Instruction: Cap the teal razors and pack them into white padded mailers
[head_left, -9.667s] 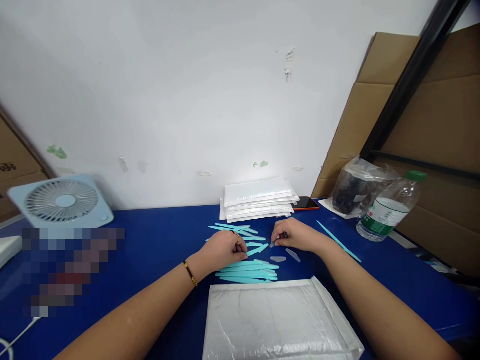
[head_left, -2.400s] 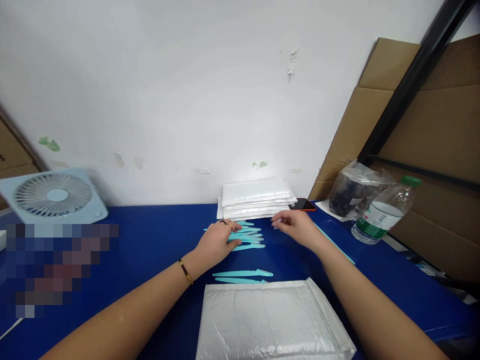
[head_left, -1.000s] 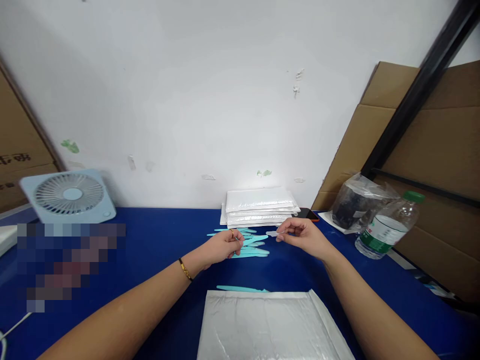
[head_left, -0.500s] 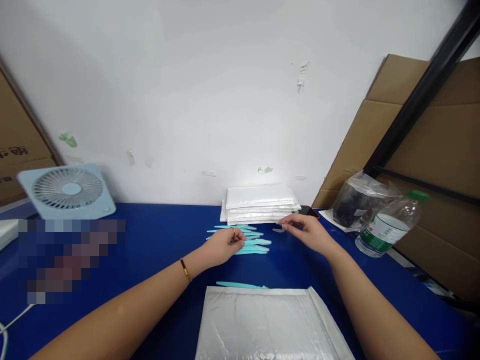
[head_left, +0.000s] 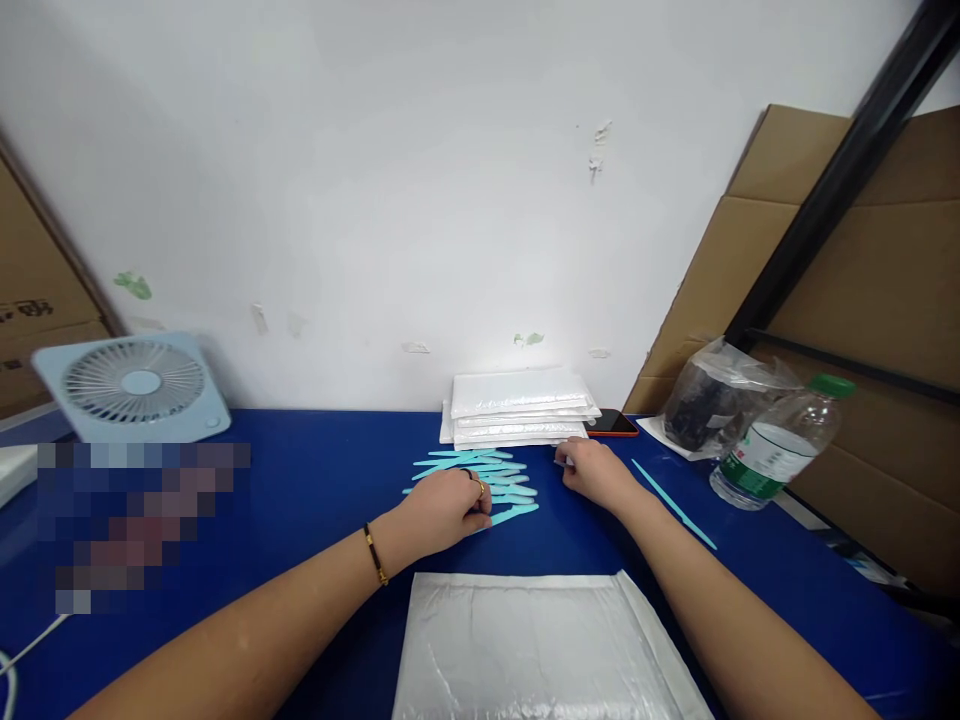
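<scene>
Several thin turquoise sticks (head_left: 504, 466) lie in a loose row on the blue table. My left hand (head_left: 454, 507) is over their left ends, its thumb and fingers closed on the nearest stick (head_left: 515, 512). To the right of the row my right hand (head_left: 592, 470) has its fingers curled together around a small clear piece, mostly hidden. A single turquoise stick (head_left: 673, 503) lies slanted beyond my right forearm. Close to me is a large silvery padded envelope (head_left: 532, 645). Behind the row, white padded envelopes (head_left: 521, 395) are stacked.
A phone (head_left: 613, 423) lies beside the stack. At right are a plastic bottle (head_left: 772, 450) and a bagged dark item (head_left: 697, 405). A light blue fan (head_left: 141, 383) stands at left, near a blurred patch. Cardboard (head_left: 739, 250) and a wall border the table.
My left hand has moved slightly nearer to me, and my right hand has curled closer. The stick above the large envelope is gone from there; one now shows right of my right forearm.
</scene>
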